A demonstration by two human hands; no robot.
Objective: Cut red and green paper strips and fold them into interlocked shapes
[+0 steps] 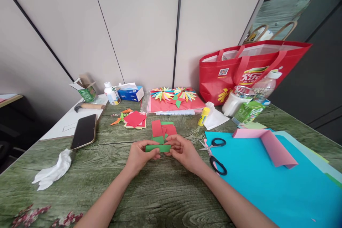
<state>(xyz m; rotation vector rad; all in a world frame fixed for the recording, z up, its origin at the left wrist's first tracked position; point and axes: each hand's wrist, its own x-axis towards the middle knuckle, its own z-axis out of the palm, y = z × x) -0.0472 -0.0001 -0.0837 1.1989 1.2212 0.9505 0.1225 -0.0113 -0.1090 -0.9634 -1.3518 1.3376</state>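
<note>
Between my two hands is a narrow folded strip of green paper [158,148], held level just above the table. My left hand [141,154] pinches its left end, and my right hand [184,151] pinches the right end. Right behind the strip lies a small pile of red and green paper pieces [157,128], partly hidden by my fingers. To the left of that pile rests a stack of square papers [135,119] with a red one on top, beside an orange and green folded paper piece [122,117].
Black-handled scissors [213,148] lie by a large blue sheet [253,171] and folded pink paper [275,144] at right. A yellow glue stick [203,116] stands behind. Further back are a red bag [213,78] and paper pinwheels [161,94]. A phone [84,131], hammer [92,106] and crumpled tissue [55,170] lie left.
</note>
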